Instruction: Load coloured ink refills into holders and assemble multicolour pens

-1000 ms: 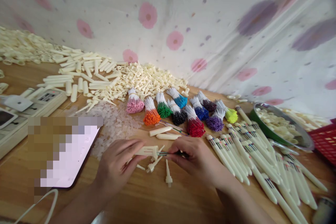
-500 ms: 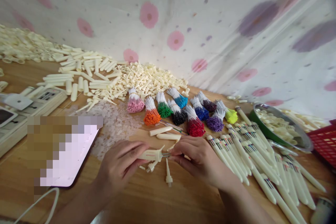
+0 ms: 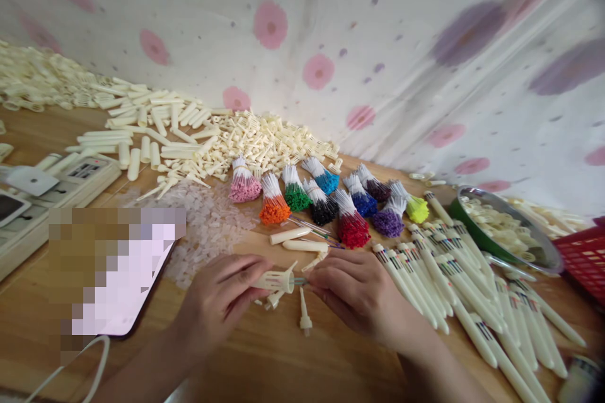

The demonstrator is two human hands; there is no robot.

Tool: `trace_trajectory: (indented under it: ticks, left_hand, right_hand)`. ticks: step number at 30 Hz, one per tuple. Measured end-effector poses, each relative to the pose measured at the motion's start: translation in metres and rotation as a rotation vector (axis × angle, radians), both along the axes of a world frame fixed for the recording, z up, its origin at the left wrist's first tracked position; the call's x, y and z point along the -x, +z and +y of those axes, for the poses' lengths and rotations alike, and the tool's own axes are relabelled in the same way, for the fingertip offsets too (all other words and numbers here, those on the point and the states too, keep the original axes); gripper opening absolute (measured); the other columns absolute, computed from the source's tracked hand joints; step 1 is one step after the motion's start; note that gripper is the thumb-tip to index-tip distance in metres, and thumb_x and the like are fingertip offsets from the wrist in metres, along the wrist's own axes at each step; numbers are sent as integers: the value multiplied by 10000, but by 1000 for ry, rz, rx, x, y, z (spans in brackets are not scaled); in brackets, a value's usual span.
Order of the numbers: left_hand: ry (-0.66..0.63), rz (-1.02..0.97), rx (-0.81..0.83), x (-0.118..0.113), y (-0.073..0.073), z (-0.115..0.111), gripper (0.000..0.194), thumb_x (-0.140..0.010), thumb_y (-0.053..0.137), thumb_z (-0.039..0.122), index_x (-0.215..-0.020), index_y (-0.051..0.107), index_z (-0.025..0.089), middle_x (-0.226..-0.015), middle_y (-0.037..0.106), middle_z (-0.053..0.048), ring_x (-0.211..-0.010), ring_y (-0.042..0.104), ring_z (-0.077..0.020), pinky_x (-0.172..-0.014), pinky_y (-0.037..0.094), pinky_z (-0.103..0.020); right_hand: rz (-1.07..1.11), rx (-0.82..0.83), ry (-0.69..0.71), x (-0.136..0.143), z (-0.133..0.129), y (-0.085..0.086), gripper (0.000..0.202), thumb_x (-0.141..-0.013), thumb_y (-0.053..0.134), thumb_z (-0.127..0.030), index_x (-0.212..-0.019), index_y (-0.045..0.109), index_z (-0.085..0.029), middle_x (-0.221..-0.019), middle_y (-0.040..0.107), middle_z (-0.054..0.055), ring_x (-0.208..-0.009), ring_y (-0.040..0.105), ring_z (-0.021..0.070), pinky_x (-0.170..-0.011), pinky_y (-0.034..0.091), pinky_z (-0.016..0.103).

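My left hand (image 3: 222, 293) is closed around a slotted cream pen barrel (image 3: 280, 281), its wider open end facing right. Thin ink refills (image 3: 299, 281) bridge the short gap at that end, and the fingertips of my right hand (image 3: 354, 289) pinch them. How far they reach into the barrel cannot be seen. Just below lies a small pointed cream pen part (image 3: 304, 315), with another pen piece (image 3: 273, 300) partly under the barrel. Beyond my hands are two smooth cream pen tubes (image 3: 305, 245) and a few loose refills (image 3: 316, 230).
Banded refill bundles (image 3: 353, 227) in several colours stand behind. Assembled multicolour pens (image 3: 454, 277) lie at right, near a bowl (image 3: 534, 252) of cream parts and a red basket (image 3: 583, 258). Clear plastic bits (image 3: 203, 220), a phone (image 3: 137, 302) and a power strip (image 3: 94, 170) are at left.
The barrel has turned slightly in my left hand and its slots show more clearly. The refill ends at its mouth now look teal instead of grey. Both hands stay almost in place.
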State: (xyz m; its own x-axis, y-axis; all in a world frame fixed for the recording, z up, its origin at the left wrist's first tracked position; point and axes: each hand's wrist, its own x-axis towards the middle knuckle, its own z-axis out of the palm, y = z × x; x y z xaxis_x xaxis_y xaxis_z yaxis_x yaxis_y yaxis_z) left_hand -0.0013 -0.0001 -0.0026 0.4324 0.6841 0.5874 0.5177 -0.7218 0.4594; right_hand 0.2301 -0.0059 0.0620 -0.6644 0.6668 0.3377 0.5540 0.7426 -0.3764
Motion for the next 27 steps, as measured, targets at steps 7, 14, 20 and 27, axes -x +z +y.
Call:
trace_trajectory:
  ticks: [7, 14, 20, 27]
  left_hand:
    - [84, -80, 71, -2, 2, -3, 163, -829, 566, 222, -984, 612, 200, -885, 710, -44, -807, 664, -173, -731, 524, -272]
    - [216, -321, 268, -5, 4, -6, 117, -773, 598, 184, -843, 514, 224, -795, 593, 13, -742, 601, -141, -669, 515, -230]
    - [238, -381, 380, -5, 5, -9, 120, -808, 553, 211, -915, 502, 230, -815, 581, 3, -765, 586, -148, -688, 503, -246]
    - [261, -376, 435, -6, 7, -6, 75, -799, 561, 279, -843, 538, 223, -802, 589, -11, -772, 586, -168, -690, 504, -271]
  right_hand:
    - [34, 21, -55, -4, 3, 5, 62, -883, 507, -204, -878, 556, -166, -735, 629, 38, -665, 556, 137, -599, 413, 242]
    - [-140, 134, -438, -37, 4, -9, 138, -874, 503, -311, -827, 559, -194, -743, 638, 30, -646, 595, 144, -577, 415, 238]
    - [-458, 176, -696, -75, -6, -47, 136, -849, 476, -292, -748, 502, -204, -743, 622, 43, -650, 590, 188, -530, 373, 256]
    - [-453, 136, -837, -73, -9, -57, 159, -835, 491, -326, -737, 499, -201, -734, 621, 48, -646, 584, 204, -517, 349, 271]
